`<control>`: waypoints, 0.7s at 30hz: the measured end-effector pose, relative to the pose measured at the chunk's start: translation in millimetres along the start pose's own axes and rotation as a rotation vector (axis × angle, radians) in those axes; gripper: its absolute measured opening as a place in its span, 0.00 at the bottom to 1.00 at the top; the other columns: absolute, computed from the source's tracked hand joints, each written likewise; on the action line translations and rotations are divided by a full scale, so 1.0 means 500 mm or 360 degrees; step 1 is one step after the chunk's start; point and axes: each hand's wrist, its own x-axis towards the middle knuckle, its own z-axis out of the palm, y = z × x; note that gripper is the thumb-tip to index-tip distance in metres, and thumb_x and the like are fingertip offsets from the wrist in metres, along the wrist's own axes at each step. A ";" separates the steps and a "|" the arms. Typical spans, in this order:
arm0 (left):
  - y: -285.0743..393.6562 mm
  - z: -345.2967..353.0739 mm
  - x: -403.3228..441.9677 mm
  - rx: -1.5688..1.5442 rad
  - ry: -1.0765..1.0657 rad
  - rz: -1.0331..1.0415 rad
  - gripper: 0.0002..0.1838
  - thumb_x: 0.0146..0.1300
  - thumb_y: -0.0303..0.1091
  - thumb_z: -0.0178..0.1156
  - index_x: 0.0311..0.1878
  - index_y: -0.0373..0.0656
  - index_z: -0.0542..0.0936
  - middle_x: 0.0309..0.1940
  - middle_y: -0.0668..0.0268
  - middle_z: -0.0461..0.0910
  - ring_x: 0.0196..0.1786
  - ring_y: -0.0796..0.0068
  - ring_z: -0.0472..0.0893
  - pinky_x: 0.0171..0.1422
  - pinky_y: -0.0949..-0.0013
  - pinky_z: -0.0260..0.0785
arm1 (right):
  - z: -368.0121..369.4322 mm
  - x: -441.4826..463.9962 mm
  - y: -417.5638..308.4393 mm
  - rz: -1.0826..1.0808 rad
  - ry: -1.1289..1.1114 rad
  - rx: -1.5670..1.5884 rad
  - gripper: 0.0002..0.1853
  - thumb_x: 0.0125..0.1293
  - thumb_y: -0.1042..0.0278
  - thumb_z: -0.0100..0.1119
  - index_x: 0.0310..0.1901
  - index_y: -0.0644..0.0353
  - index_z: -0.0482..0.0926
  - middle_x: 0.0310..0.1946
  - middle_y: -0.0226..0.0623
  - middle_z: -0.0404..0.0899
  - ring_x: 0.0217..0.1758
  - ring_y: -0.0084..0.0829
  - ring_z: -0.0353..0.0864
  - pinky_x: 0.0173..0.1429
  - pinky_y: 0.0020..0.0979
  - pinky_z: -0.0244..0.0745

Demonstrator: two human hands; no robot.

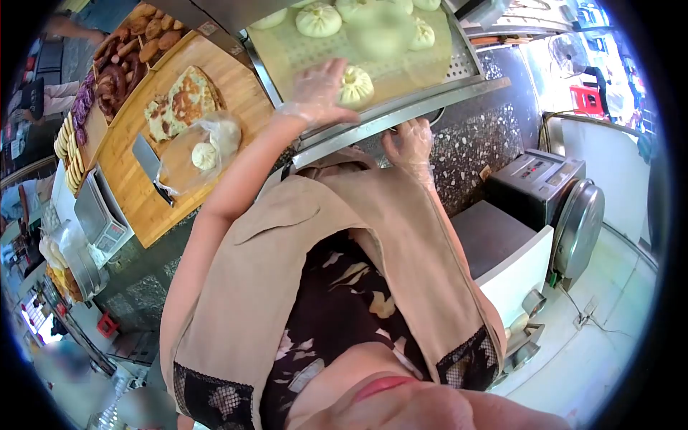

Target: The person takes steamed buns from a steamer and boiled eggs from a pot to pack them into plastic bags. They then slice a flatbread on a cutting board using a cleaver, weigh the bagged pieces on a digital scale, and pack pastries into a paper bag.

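Observation:
Beside a pleated steamed bun (356, 87) is my left hand (317, 92), in a clear plastic glove, with thumb and fingers spread around the bun's near left side. I cannot tell whether it touches the bun. The bun sits on the pale liner of a perforated metal steamer drawer (459, 66). Several more buns (318, 20) lie farther back, one of them blurred. My right hand (410, 145), also gloved, is at the drawer's front edge, fingers curled on its handle (438, 116), part of which is hidden.
On the wooden board (247, 89) at left lie flatbread (185, 104), a cleaver (148, 161) and a plastic bag (228, 136) with a bun (204, 155). Sausages (115, 80) and a scale (107, 218) stand beyond. A metal appliance (537, 179) is at right.

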 end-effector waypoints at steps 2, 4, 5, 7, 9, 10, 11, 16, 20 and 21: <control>0.002 0.020 0.022 -0.0173 -0.0243 0.0121 0.54 0.42 0.49 0.74 0.70 0.42 0.56 0.60 0.48 0.69 0.62 0.47 0.69 0.66 0.54 0.62 | 0.001 0.006 -0.007 -0.0014 0.0045 -0.0037 0.09 0.45 0.67 0.64 0.27 0.58 0.75 0.26 0.39 0.74 0.31 0.46 0.72 0.33 0.43 0.69; -0.014 0.038 0.027 -0.0338 -0.0282 0.0174 0.54 0.43 0.48 0.74 0.70 0.42 0.56 0.60 0.48 0.69 0.63 0.47 0.69 0.67 0.55 0.61 | 0.004 0.027 -0.025 0.0038 -0.0072 -0.0118 0.08 0.44 0.68 0.62 0.27 0.58 0.75 0.27 0.42 0.74 0.31 0.48 0.73 0.34 0.44 0.69; -0.023 0.047 0.027 -0.0511 -0.0347 0.0248 0.54 0.43 0.47 0.74 0.71 0.43 0.55 0.60 0.47 0.69 0.63 0.48 0.69 0.68 0.55 0.61 | 0.013 0.028 -0.024 0.0069 -0.0018 -0.0109 0.07 0.44 0.69 0.60 0.26 0.59 0.75 0.27 0.43 0.74 0.32 0.48 0.73 0.34 0.44 0.69; -0.029 0.029 0.006 -0.0723 -0.0073 0.0114 0.53 0.44 0.45 0.74 0.72 0.44 0.54 0.60 0.48 0.69 0.62 0.52 0.70 0.68 0.57 0.61 | 0.024 0.039 -0.032 0.0065 0.0109 -0.0121 0.07 0.45 0.69 0.59 0.26 0.59 0.75 0.26 0.43 0.74 0.32 0.49 0.72 0.36 0.46 0.68; -0.063 0.006 -0.023 -0.1270 0.0404 -0.0202 0.53 0.42 0.37 0.74 0.71 0.42 0.55 0.57 0.49 0.71 0.60 0.56 0.73 0.67 0.60 0.63 | 0.033 0.059 -0.031 0.0021 0.0129 -0.0051 0.07 0.45 0.68 0.60 0.26 0.59 0.74 0.27 0.43 0.74 0.32 0.49 0.71 0.38 0.46 0.68; -0.074 -0.034 -0.046 -0.1248 0.0459 -0.0250 0.53 0.42 0.37 0.74 0.71 0.42 0.55 0.57 0.49 0.71 0.60 0.56 0.73 0.67 0.60 0.63 | 0.043 0.076 -0.027 -0.0006 0.0152 0.0017 0.07 0.45 0.67 0.60 0.26 0.59 0.74 0.27 0.43 0.74 0.33 0.49 0.71 0.39 0.46 0.68; -0.082 -0.076 -0.083 -0.1484 0.0629 -0.0388 0.54 0.41 0.35 0.75 0.71 0.42 0.54 0.58 0.50 0.71 0.60 0.58 0.73 0.66 0.61 0.64 | 0.060 0.101 -0.017 -0.0042 0.0125 -0.0064 0.06 0.45 0.72 0.58 0.28 0.58 0.73 0.26 0.39 0.73 0.31 0.47 0.69 0.39 0.46 0.65; -0.123 -0.175 -0.291 -0.1340 0.1239 -0.0530 0.55 0.43 0.34 0.75 0.72 0.38 0.51 0.58 0.50 0.70 0.59 0.62 0.73 0.64 0.63 0.67 | 0.088 0.301 -0.128 -0.0009 0.0123 -0.0417 0.15 0.56 0.64 0.59 0.43 0.63 0.78 0.43 0.45 0.79 0.48 0.47 0.76 0.54 0.42 0.69; -0.176 -0.132 -0.387 -0.1075 0.1455 -0.0836 0.58 0.42 0.37 0.75 0.73 0.35 0.48 0.58 0.49 0.70 0.60 0.58 0.73 0.65 0.60 0.65 | 0.139 0.258 -0.437 0.0113 -0.0646 0.1553 0.19 0.72 0.60 0.44 0.57 0.62 0.73 0.53 0.45 0.76 0.54 0.42 0.75 0.59 0.39 0.67; -0.177 -0.131 -0.399 -0.0987 0.1466 -0.0921 0.59 0.42 0.38 0.76 0.73 0.35 0.48 0.57 0.47 0.70 0.59 0.54 0.73 0.64 0.58 0.65 | 0.185 0.245 -0.478 0.0797 -0.1105 0.2356 0.21 0.73 0.58 0.42 0.59 0.61 0.71 0.55 0.45 0.75 0.56 0.42 0.74 0.62 0.39 0.67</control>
